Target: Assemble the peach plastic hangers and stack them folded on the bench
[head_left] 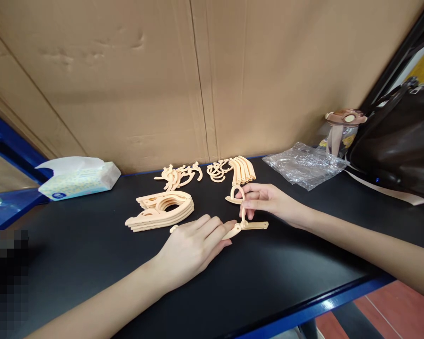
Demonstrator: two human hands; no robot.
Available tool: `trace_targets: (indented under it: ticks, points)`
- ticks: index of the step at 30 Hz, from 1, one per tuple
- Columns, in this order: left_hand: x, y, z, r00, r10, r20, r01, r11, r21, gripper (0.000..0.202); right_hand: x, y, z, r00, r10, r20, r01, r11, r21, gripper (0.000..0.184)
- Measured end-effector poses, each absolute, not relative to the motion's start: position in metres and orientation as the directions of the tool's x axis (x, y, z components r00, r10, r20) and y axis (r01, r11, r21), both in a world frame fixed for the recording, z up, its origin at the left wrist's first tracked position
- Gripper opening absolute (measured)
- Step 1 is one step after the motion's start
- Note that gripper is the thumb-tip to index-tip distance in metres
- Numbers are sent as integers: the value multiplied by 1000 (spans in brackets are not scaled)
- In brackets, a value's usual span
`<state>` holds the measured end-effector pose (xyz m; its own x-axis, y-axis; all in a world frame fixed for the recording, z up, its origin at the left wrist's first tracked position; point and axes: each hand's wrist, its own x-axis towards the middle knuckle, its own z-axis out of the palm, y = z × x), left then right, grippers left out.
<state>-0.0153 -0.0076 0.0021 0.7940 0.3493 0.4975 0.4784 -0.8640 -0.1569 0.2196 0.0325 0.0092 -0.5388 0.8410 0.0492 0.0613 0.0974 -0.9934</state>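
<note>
A peach plastic folding hanger lies on the black tabletop between my hands. My right hand pinches its hook and neck from above, fingers closed on it. My left hand lies on the hanger's left arm, fingers stretched fairly flat and pressing it down; most of that arm is hidden under the palm. Behind my left hand sits a stack of curved hanger arms. Farther back lie a pile of hooks, more hooks and a row of curved strips.
A tissue pack rests at the back left. Crumpled clear plastic bag, a lidded cup and a dark handbag stand at the back right. A cardboard wall closes the rear; the blue table edge runs near me.
</note>
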Motion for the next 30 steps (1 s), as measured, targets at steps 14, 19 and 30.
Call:
trace_targets:
  ticks: [14,19,30]
  points:
    - [-16,-7,3,797,375,473,436,-900,-21,27,214,30,5,-548,836,8,17,21,-1000,19]
    - [-16,-8,5,803,353,480,420,-907,-35,27,213,28,6,-538,843,-5,4,-4,-1000,18]
    - [-21,-8,0,810,413,417,439,-898,35,43,210,26,8,-485,874,-35,34,-22,-999,21]
